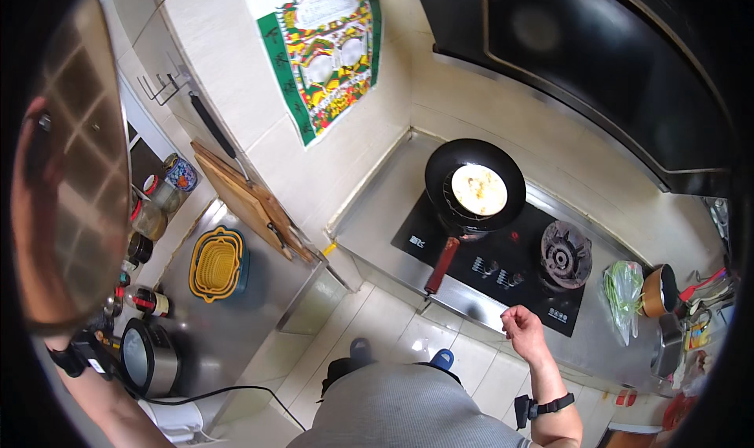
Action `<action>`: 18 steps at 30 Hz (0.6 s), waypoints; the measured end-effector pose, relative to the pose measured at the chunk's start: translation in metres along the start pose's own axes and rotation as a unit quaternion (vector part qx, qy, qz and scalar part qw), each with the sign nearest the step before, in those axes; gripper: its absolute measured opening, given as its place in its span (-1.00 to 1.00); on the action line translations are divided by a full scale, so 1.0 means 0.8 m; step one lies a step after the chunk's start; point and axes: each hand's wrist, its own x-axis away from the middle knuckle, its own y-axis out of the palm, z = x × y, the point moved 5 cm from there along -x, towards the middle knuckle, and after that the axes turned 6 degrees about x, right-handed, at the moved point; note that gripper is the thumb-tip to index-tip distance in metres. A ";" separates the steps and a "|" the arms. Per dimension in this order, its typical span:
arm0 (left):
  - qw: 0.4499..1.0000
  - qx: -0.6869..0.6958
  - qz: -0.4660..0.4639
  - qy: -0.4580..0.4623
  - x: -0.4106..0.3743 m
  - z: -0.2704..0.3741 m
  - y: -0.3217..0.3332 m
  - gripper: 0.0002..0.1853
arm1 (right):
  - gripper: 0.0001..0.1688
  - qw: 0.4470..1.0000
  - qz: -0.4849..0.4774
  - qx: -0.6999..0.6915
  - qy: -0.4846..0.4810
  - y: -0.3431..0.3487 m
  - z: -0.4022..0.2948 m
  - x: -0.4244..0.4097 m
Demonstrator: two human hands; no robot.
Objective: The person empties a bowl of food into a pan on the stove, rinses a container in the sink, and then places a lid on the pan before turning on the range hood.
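Observation:
My right hand (pixel 524 330), loosely curled with nothing visible in it, hangs over the front edge of the black glass gas hob (pixel 530 289). On the hob's left burner sits a black wok (pixel 439 180), its red-brown handle (pixel 443 265) pointing towards me. Inside the wok, a wire rack (pixel 450 197) bears a round, pale dish (pixel 478 190) with yellowish contents. My left hand (pixel 36 118) is dim and blurred at the far left, at a large brownish glossy panel or lid (pixel 88 136). Its grip cannot be made out.
Yellow baskets (pixel 217 265) nest on the left steel counter near wooden cutting boards (pixel 247 197), jars (pixel 150 218) and a rice cooker (pixel 150 354). A black cable (pixel 218 391) crosses the counter edge. Bagged greens (pixel 624 295) and a pot (pixel 657 292) lie right of the bare burner (pixel 565 255). A range hood (pixel 589 65) overhangs.

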 end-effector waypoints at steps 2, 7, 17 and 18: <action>0.961 -0.130 -0.154 0.192 -0.019 -0.057 0.056 -0.56 | -0.88 1.000 0.019 0.007 0.023 -0.037 0.013 0.017; 0.928 0.045 -0.370 0.032 0.086 0.030 0.187 -0.65 | -0.89 1.000 -0.018 -0.007 0.005 -0.086 0.046 0.017; 0.819 -0.107 -0.499 0.262 0.187 0.038 0.497 -0.65 | -0.92 1.000 0.012 0.018 0.004 -0.134 0.055 -0.016; 0.811 -0.115 -0.505 0.271 0.196 0.037 0.530 -0.64 | -0.92 1.000 0.020 0.019 0.009 -0.137 0.058 -0.020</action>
